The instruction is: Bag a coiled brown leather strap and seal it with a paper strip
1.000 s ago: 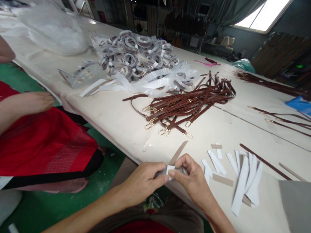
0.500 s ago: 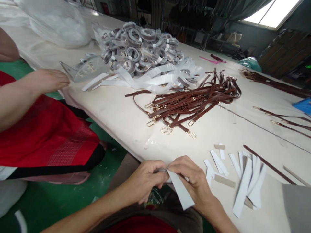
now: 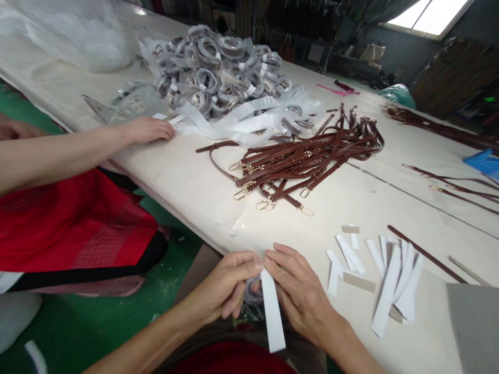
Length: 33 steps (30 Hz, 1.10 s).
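Close to my body, my left hand and my right hand meet with their fingertips almost touching. A white paper strip hangs down from between them, its upper end pinched at my right fingers. Below the left thumb a greyish wrapped roll shows in part, with the left fingers closed about it; the rest of it is hidden. More white strips lie loose on the table to the right, with a few brown-grey card pieces among them.
Brown straps with gold clasps lie heaped mid-table. Behind them is a pile of wrapped rolls. At left, a co-worker's hand rests near white strips. A single brown strap and a grey board lie right.
The paper strip has swung from slanting right to hanging nearly straight down, and more of the grey roll shows. The co-worker's hand has reached right, onto the strips by the pile.
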Available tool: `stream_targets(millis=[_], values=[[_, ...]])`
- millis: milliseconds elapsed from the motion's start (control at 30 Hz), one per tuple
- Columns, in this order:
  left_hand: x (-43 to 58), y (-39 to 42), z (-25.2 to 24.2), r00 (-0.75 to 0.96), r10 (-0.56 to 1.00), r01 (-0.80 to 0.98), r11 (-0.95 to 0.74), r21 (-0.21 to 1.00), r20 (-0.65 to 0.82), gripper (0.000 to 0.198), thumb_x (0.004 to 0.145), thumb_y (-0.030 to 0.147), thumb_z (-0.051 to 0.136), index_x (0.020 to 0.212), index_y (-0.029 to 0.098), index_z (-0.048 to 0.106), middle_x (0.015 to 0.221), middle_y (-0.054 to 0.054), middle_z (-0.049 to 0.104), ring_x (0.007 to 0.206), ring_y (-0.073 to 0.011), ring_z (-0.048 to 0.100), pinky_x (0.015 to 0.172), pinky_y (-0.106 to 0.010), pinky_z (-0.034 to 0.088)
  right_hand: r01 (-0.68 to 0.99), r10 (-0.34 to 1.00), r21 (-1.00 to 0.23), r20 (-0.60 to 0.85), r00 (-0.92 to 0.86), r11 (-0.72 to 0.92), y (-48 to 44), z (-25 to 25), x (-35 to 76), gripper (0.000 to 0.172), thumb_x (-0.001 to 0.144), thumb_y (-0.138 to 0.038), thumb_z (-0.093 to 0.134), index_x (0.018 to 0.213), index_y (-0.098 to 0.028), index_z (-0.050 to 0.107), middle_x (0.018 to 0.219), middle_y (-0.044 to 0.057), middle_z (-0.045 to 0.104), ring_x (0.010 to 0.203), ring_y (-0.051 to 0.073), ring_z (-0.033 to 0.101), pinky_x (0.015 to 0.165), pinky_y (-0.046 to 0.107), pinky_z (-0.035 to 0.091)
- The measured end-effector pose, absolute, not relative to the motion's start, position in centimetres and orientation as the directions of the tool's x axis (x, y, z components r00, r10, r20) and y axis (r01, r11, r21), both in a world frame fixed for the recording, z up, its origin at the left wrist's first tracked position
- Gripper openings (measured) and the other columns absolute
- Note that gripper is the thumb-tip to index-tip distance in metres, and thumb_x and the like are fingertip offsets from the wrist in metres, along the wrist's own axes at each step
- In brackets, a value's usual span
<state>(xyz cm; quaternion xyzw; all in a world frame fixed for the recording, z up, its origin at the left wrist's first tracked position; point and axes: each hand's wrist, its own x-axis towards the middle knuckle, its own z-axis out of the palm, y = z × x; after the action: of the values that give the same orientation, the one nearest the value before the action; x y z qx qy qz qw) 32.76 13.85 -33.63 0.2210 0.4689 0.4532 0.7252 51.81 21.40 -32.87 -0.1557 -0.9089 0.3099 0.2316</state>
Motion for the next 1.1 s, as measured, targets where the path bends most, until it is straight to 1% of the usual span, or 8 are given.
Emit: stream_targets(millis=[133,267,433,633,733,800,933,1100], values=[[32.8,13.0,-34.0,0.099,0.886,-0.462,0.444,0.768,-0.453,0.039,0.088,0.053,0.064,0.079,0.016,0.060,0.043,0.006,0.051,0.023,-0.0046,0.038,0.030,-0.012,0.038,0.177,0.632,-0.778,0.330,-0.701,0.603,20.1,-32.2,52.2,0.042,0.099,-0.012,0.050,0.138,-0.026,0.055,0.146,0.009,0.051,0.143,0.025,0.037,0.118,0.046,0.038],[33.1,12.6,-33.7,-0.056,0.902,-0.411,0.370,0.833,-0.428,0.039,0.089,0.054,0.063,0.083,0.016,0.061,0.055,0.004,0.061,0.023,-0.0025,0.039,0.030,-0.012,0.039,0.184,0.851,-0.913,0.245,-0.464,0.364,18.4,-31.4,51.8,0.022,0.099,-0.018,0.053,0.115,-0.028,0.065,0.110,0.002,0.066,0.108,0.016,0.060,0.095,0.027,0.048],[33.8,12.9,-33.1,-0.069,0.903,-0.397,0.365,0.842,-0.424,0.038,0.090,0.055,0.061,0.086,0.017,0.060,0.059,0.005,0.063,0.023,-0.0023,0.041,0.029,-0.011,0.037,0.257,0.872,-0.965,-0.083,-0.483,0.051,17.5,-31.6,50.4,0.012,0.093,-0.034,0.064,0.092,-0.023,0.068,0.086,-0.001,0.067,0.083,0.015,0.062,0.078,0.026,0.047],[34.4,13.0,-32.7,-0.106,0.885,-0.403,0.378,0.833,-0.453,0.037,0.088,0.054,0.062,0.080,0.019,0.057,0.037,0.011,0.044,0.021,-0.0042,0.033,0.028,-0.011,0.031,0.299,0.854,-0.954,-0.183,-0.487,-0.034,17.7,-32.2,50.0,0.017,0.094,-0.036,0.062,0.085,-0.022,0.068,0.081,-0.002,0.067,0.076,0.015,0.058,0.070,0.026,0.043],[34.9,13.0,-32.6,-0.110,0.876,-0.412,0.390,0.823,-0.470,0.039,0.087,0.055,0.062,0.076,0.019,0.055,0.034,0.012,0.039,0.020,-0.0051,0.032,0.027,-0.011,0.030,0.291,0.853,-0.956,-0.120,-0.508,0.040,17.8,-32.5,50.0,0.015,0.096,-0.032,0.060,0.086,-0.024,0.068,0.080,-0.002,0.066,0.074,0.015,0.057,0.069,0.027,0.042],[35.3,13.1,-32.6,-0.114,0.866,-0.442,0.395,0.805,-0.487,0.040,0.085,0.056,0.064,0.074,0.019,0.054,0.038,0.010,0.044,0.021,-0.0042,0.032,0.027,-0.012,0.031,0.308,0.852,-0.919,0.052,-0.522,0.245,17.9,-32.7,50.0,0.014,0.098,-0.023,0.057,0.087,-0.023,0.067,0.081,-0.001,0.066,0.075,0.016,0.057,0.071,0.029,0.041],[35.8,13.3,-32.9,-0.099,0.832,-0.551,0.411,0.727,-0.546,0.040,0.081,0.054,0.068,0.072,0.017,0.054,0.048,0.007,0.053,0.021,-0.0013,0.027,0.026,-0.013,0.028,0.378,0.700,-0.620,0.427,-0.572,0.687,17.9,-32.6,49.8,0.021,0.097,-0.008,0.049,0.086,-0.018,0.064,0.074,0.004,0.062,0.071,0.019,0.051,0.069,0.034,0.037],[35.8,13.6,-33.0,-0.084,0.813,-0.609,0.415,0.676,-0.576,0.039,0.078,0.051,0.071,0.074,0.016,0.055,0.059,0.003,0.063,0.022,0.0004,0.029,0.025,-0.012,0.027,0.191,0.562,-0.602,0.519,-0.645,0.775,17.7,-29.8,51.5,0.020,0.091,-0.001,0.056,0.105,-0.014,0.063,0.079,0.007,0.065,0.074,0.019,0.056,0.068,0.033,0.048]])
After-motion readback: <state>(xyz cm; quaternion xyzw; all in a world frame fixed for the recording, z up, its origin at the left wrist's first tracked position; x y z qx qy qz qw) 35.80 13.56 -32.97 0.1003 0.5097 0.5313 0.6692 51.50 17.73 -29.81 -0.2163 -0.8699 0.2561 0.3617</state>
